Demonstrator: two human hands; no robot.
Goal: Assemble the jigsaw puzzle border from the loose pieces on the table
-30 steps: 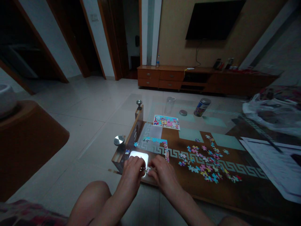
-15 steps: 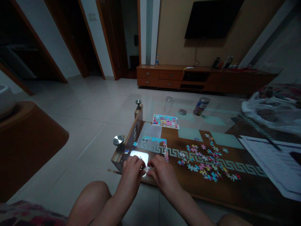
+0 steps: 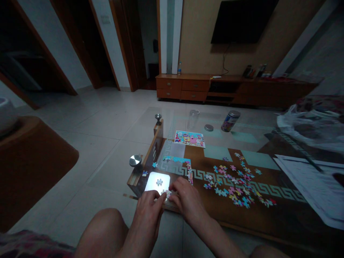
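Note:
My left hand (image 3: 148, 208) bends over the near edge of a bright white square panel (image 3: 152, 178), its thumb and fingers closed at some small joined puzzle pieces (image 3: 168, 193). From the other side my right hand (image 3: 186, 195) pinches the same pieces, its fingertips partly hiding them. A single grey-looking puzzle piece (image 3: 159, 182) lies on the lit panel. Just beyond, a partly joined puzzle border (image 3: 177, 159) forms a corner along its top and right side. Loose puzzle pieces (image 3: 236, 186) are scattered to the right.
The glass table (image 3: 215, 215) carries a picture card (image 3: 189, 139), a clear cup (image 3: 194, 118), a round lid (image 3: 209, 127) and a printed canister (image 3: 230, 121). Papers (image 3: 311, 186) and a plastic bag (image 3: 309, 125) lie right. Metal knobs (image 3: 135, 160) stand at the left edge.
My left hand has drawn back toward me and lower, uncovering more of the white panel and the piece on it. My right hand stays nearly in place at the small pieces.

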